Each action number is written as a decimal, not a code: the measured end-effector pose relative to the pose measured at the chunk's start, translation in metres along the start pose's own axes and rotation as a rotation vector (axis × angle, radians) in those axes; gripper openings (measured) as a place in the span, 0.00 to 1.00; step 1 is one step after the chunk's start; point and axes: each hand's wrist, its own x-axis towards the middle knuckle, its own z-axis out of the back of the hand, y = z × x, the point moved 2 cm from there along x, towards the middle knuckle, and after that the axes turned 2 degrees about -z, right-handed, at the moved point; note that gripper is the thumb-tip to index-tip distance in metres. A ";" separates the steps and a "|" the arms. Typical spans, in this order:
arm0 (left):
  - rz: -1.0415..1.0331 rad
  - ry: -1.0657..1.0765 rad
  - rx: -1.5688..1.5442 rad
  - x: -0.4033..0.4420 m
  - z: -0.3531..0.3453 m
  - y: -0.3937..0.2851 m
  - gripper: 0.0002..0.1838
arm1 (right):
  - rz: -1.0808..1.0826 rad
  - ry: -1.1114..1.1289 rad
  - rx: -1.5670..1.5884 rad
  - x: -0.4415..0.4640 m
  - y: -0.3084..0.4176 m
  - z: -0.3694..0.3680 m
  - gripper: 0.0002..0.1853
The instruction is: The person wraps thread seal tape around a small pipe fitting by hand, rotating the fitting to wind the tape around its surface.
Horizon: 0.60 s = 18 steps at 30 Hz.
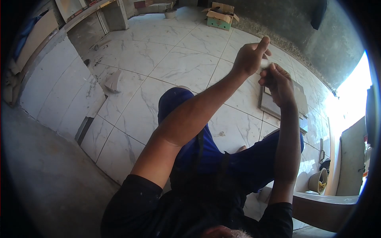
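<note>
Over the floor, the left hand and right hand nearly meet at a blurred white thing; which grip holds it, one cannot tell.

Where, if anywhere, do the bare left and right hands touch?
Cannot tell: in the head view, left hand and right hand are close, a blurred whitish item between.

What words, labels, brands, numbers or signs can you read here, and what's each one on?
None that I can read.
Box on the floor, green and brown: any print is too small to make out.
Small white thing between the left hand and right hand: too blurred to tell.
Floor tiles: grey veining, no lettering I can see.
</note>
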 end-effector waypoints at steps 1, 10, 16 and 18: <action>0.005 0.007 -0.006 0.000 0.000 0.001 0.43 | 0.004 -0.003 -0.020 0.001 -0.001 0.001 0.15; 0.025 0.039 -0.091 0.000 0.000 0.005 0.41 | 0.009 -0.009 -0.057 0.002 -0.002 0.003 0.15; 0.074 0.049 -0.145 0.001 -0.001 0.010 0.40 | 0.012 -0.010 -0.062 0.001 -0.005 0.004 0.16; 0.075 0.053 -0.157 0.001 -0.001 0.011 0.39 | 0.014 -0.005 -0.060 0.001 -0.005 0.004 0.15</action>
